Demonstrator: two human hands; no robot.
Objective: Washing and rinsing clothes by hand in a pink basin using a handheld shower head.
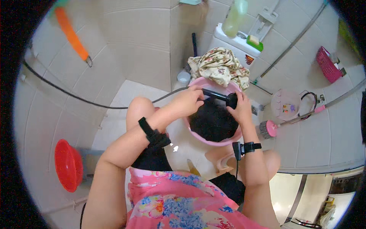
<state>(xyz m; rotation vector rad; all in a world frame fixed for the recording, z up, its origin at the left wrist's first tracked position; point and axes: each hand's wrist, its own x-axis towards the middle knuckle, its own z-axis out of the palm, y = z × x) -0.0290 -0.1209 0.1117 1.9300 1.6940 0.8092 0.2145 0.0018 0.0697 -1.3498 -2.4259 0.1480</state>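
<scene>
A black handheld shower head [215,94] lies crosswise over a pink basin [212,142]. My left hand [187,102] is closed around its handle end, where the dark hose [114,107] joins. At the other end, my right hand [241,110] grips the round head, thumb and fingers on its sides. Below both hands, dark cloth [213,122] fills much of the basin; its kind is hard to make out. Floral fabric [219,68] is heaped just beyond the basin's far rim.
Behind the fabric stands a white toilet tank [232,45] bearing a bottle [235,19] and a green soap dish [254,43]. To the right are a pink brush [269,129] and a wall basket [328,65]. A red basin [68,165] leans at the left wall. My knees flank the pink basin.
</scene>
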